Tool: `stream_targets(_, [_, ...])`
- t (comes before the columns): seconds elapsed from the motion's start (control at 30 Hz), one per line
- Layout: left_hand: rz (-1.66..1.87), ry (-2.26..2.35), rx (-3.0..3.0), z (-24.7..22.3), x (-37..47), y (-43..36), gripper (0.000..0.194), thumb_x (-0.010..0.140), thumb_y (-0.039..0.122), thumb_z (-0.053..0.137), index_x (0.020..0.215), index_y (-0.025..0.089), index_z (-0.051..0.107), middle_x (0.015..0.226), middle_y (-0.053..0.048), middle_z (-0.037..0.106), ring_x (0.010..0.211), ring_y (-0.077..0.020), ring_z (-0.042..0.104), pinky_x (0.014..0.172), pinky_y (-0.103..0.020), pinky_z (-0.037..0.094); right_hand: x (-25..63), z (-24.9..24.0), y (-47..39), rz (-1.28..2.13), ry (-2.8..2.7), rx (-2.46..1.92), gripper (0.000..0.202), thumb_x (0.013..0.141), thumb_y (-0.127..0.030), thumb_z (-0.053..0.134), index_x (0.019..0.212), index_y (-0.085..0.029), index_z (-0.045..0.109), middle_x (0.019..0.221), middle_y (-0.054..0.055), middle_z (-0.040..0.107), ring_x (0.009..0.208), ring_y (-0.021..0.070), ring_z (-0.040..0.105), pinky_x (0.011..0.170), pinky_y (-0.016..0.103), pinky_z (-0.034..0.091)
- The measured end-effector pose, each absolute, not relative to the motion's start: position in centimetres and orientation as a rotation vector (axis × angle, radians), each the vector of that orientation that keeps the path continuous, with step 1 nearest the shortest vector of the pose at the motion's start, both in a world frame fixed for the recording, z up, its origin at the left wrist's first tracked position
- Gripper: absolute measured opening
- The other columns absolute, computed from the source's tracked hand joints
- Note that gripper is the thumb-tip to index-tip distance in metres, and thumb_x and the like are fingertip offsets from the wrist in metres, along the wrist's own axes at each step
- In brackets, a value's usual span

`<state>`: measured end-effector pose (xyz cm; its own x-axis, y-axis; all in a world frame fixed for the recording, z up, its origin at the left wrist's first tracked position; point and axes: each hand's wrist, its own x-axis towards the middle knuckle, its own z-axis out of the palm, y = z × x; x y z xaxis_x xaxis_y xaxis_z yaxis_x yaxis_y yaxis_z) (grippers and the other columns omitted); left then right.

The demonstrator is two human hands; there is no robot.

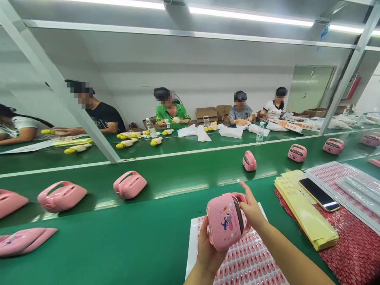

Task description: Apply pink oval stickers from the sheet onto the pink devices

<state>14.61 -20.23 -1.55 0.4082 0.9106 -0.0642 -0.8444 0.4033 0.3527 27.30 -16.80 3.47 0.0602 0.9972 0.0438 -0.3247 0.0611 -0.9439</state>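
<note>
A pink portable speaker (224,221) with a carrying handle, a dark side strip and a cartoon print is held up in front of me. My left hand (209,251) grips its lower left side, thumb along the edge. At the handle on the right, my right hand (252,209) is closed with its index finger stretched out. On that fingertip sits a small white dot (238,181), too small to name. Below the speaker lies a sheet of pink oval stickers (245,263), partly covered by my hands and forearms.
More pink speakers (130,185) stand along the green conveyor belt (184,174). To my right, yellow paper sheets (308,215) and a phone (319,194) lie by red bubble wrap (353,245). Across the belt, several people work among water bottles (260,133) and yellow-and-cream items (126,143).
</note>
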Motion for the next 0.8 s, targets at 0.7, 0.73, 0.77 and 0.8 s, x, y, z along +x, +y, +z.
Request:
stream_targets(0.7, [1.749,0.964,0.442,-1.5,14.1,-19.9,0.053,0.068,0.052,0.056,0.112,0.026,0.044,0.092,-0.004,0.058,0.077,-0.0185,0.059,0.061,-0.029,0.049,23.1,2.1,-19.9,1.178,-1.177,-1.093,0.014,0.06,-0.033,0.065,0.06,-0.02,0.061,0.09,0.005,0.051,0.097,0.0221,0.047,0.086,0.036,0.034])
stream_targets(0.73, [1.756,0.976,0.444,-1.5,14.1,-20.0,0.052,0.068,0.052,0.056,0.112,0.027,0.044,0.094,-0.004,0.057,0.079,-0.0186,0.058,0.061,-0.028,0.049,23.1,2.0,-19.8,1.168,-1.182,-1.107,0.014,0.06,-0.033,0.065,0.06,-0.02,0.061,0.09,0.005,0.05,0.097,0.0224,0.047,0.085,0.036,0.034])
stream_targets(0.77, [1.758,0.981,0.451,-1.5,14.1,-20.0,0.053,0.067,0.052,0.057,0.112,0.028,0.044,0.096,-0.004,0.056,0.081,-0.0186,0.058,0.063,-0.029,0.049,23.1,2.0,-19.7,1.162,-1.186,-1.118,0.014,0.06,-0.033,0.065,0.059,-0.02,0.061,0.089,0.005,0.05,0.097,0.0228,0.047,0.085,0.036,0.035])
stream_targets(0.8, [1.76,0.982,0.459,-1.5,14.1,-20.0,0.053,0.066,0.053,0.058,0.112,0.028,0.043,0.099,-0.004,0.055,0.082,-0.0184,0.057,0.064,-0.029,0.049,23.1,2.0,-19.7,1.159,-1.187,-1.128,0.014,0.059,-0.033,0.065,0.059,-0.02,0.061,0.089,0.005,0.049,0.097,0.023,0.047,0.084,0.036,0.036])
